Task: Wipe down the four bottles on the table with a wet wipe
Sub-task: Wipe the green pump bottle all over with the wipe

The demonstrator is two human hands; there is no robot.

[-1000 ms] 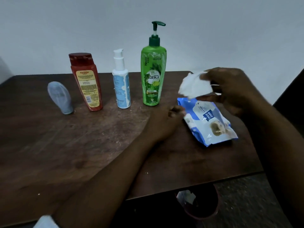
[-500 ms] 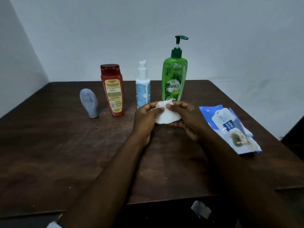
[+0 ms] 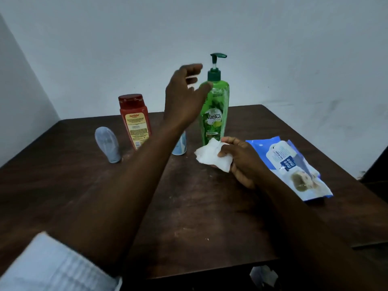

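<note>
On a dark wooden surface [image 3: 199, 217], a grey tube [image 3: 107, 144], a red bottle [image 3: 135, 120], a half-hidden white bottle [image 3: 180, 146] and a green pump bottle [image 3: 215, 110] stand in a row. The left hand [image 3: 184, 97], fingers spread and empty, reaches for the pump bottle's shoulder; the right hand [image 3: 241, 159] pinches a folded wet wipe [image 3: 212, 155] beside the wipes pack [image 3: 291, 166]. A firm grip below the pump would steady the bottle for wiping.

Glossy plastic green bottle [image 3: 214, 114]; matt, scuffed wooden table [image 3: 199, 217]; soft crumpled wipe [image 3: 210, 154].
</note>
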